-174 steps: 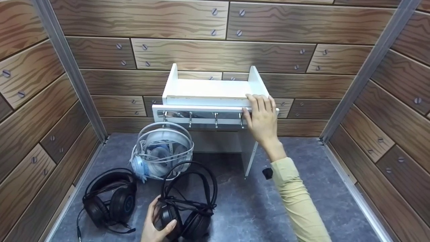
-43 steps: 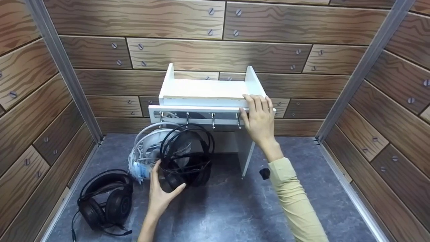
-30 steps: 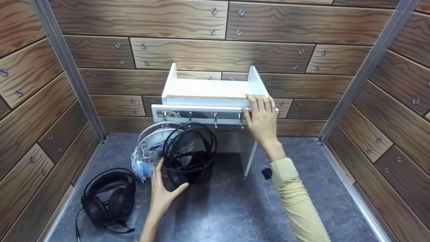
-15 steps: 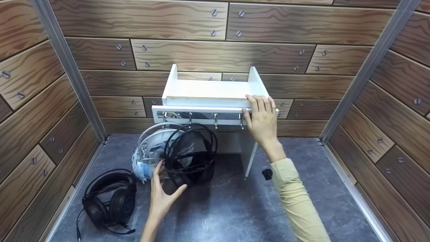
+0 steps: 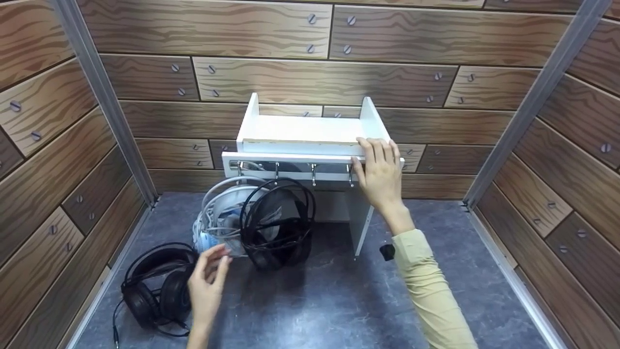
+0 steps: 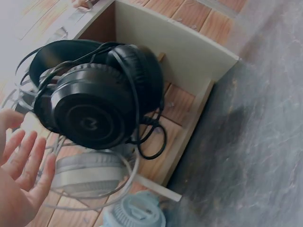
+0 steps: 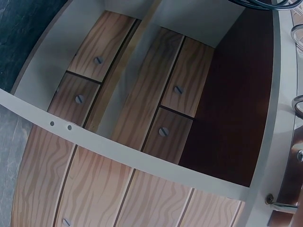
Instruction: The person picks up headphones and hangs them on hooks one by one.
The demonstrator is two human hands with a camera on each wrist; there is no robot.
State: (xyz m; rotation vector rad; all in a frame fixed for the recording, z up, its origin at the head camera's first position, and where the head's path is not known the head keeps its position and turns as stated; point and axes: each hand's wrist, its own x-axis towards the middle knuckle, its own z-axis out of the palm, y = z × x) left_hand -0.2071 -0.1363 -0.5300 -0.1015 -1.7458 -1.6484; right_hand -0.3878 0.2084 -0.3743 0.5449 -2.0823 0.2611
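A white hook shelf (image 5: 300, 128) stands against the back wall with a row of metal hooks along its front rail. My right hand (image 5: 382, 182) grips the rail's right end, fingers over the top and thumb in front. White headphones (image 5: 220, 208) hang from the leftmost hook. Beside them, black headphones (image 5: 278, 232) hang at the second hook, overlapping the white pair. My left hand (image 5: 206, 283) is apart from both, fingers loosely bent, holding nothing. In the left wrist view its fingers (image 6: 28, 161) spread near the hanging black earcups (image 6: 90, 106). More black headphones (image 5: 160, 291) lie on the floor, partly behind my left hand.
Two hooks on the right side of the rail (image 5: 313, 174) carry nothing. A small black object (image 5: 387, 252) lies on the grey floor (image 5: 329, 300) beside my right sleeve. Wood-patterned walls with metal corner posts (image 5: 104, 102) enclose the space. The right wrist view shows the shelf's side panel (image 7: 156, 163).
The black headphones rose from the floor onto the second hook in my left hand. Since half a second ago, that hand has let go and drawn down and left. My right hand stayed on the rail.
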